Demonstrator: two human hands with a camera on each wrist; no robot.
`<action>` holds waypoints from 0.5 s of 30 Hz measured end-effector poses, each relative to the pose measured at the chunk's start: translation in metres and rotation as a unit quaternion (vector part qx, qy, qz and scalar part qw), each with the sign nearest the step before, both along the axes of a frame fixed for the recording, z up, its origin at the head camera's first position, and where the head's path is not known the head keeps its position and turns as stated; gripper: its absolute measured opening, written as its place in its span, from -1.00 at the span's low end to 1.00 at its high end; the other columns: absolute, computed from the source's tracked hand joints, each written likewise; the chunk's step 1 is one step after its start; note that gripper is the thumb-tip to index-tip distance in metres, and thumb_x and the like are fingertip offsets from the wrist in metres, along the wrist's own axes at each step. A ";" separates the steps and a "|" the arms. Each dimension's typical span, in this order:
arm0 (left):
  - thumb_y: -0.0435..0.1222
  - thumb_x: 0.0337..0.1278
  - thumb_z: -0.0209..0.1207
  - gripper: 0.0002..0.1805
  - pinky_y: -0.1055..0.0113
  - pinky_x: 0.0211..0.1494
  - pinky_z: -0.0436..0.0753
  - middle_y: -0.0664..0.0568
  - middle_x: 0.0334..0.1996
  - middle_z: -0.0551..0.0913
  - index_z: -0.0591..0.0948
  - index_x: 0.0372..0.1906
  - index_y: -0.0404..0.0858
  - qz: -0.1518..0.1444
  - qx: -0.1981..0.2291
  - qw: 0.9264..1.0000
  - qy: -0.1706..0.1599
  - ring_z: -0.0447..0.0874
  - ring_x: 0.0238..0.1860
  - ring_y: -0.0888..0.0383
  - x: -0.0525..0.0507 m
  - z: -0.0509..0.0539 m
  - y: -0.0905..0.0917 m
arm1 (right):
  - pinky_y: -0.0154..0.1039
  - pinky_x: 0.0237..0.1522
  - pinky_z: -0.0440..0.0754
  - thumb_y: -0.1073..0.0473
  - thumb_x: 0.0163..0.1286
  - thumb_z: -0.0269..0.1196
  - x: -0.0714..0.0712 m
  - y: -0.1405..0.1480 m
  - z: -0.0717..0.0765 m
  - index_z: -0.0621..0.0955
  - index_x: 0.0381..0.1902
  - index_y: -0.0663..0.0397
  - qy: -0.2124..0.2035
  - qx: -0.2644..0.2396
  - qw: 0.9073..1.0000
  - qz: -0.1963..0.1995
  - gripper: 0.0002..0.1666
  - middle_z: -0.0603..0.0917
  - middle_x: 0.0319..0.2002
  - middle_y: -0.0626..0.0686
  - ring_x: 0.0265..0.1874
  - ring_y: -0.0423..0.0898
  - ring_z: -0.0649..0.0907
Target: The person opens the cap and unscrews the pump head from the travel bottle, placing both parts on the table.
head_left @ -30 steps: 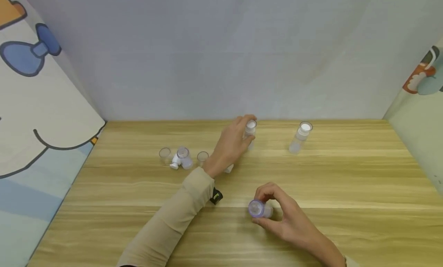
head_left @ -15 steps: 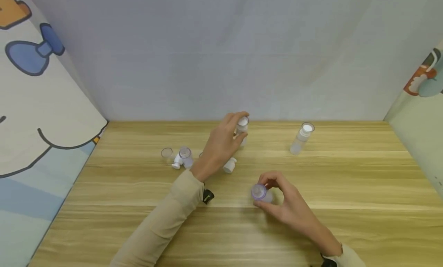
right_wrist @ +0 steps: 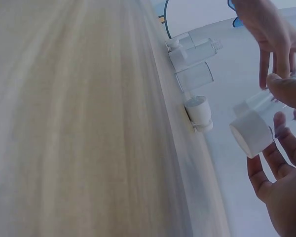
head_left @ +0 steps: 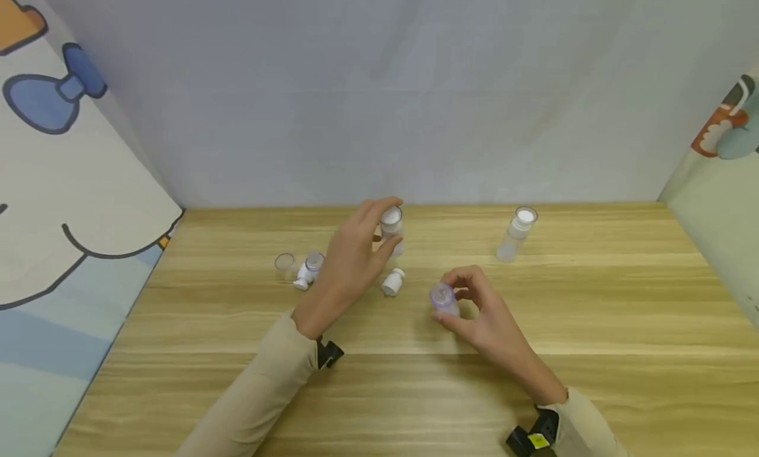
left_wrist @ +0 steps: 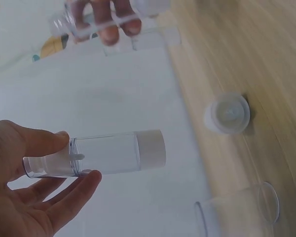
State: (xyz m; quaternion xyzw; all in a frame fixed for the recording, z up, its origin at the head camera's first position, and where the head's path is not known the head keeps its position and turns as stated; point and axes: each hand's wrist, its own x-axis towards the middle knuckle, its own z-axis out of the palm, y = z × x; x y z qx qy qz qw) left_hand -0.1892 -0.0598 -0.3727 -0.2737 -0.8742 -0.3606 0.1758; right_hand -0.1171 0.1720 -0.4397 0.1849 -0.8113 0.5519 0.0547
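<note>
While a cap (head_left: pixel 284 265) lies toward ten o'clock on the counter (head_left: pixel 593 312), the left hand (head_left: pixel 352 249) grips a capped bottle (head_left: pixel 391 225); a pump (head_left: pixel 394 282) lies at its six o'clock. The right hand (head_left: pixel 489 317) pinches a pumpless bottle (head_left: pixel 443 299), with a far bottle (head_left: pixel 514 237) at its two o'clock. Judged step: managing two bottles together; next move likely calls for freeing the left hand.

The hands (head_left: pixel 351 251) are bare beyond beige sleeves (head_left: pixel 255 391) and black wrist devices (head_left: pixel 547 423), the right one marked yellow-green.
</note>
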 end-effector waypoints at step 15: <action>-0.41 0.19 0.45 -0.44 0.35 -0.06 0.80 -0.08 -0.02 0.69 0.57 0.29 -0.27 0.024 0.004 0.997 0.075 0.74 -0.09 0.09 0.057 0.013 -0.025 | -0.13 0.18 0.72 0.35 0.25 0.51 -0.028 -0.017 -0.004 0.48 0.08 0.10 -0.016 -0.014 1.000 -0.012 -0.46 0.64 0.02 0.05 0.06 -0.09 0.65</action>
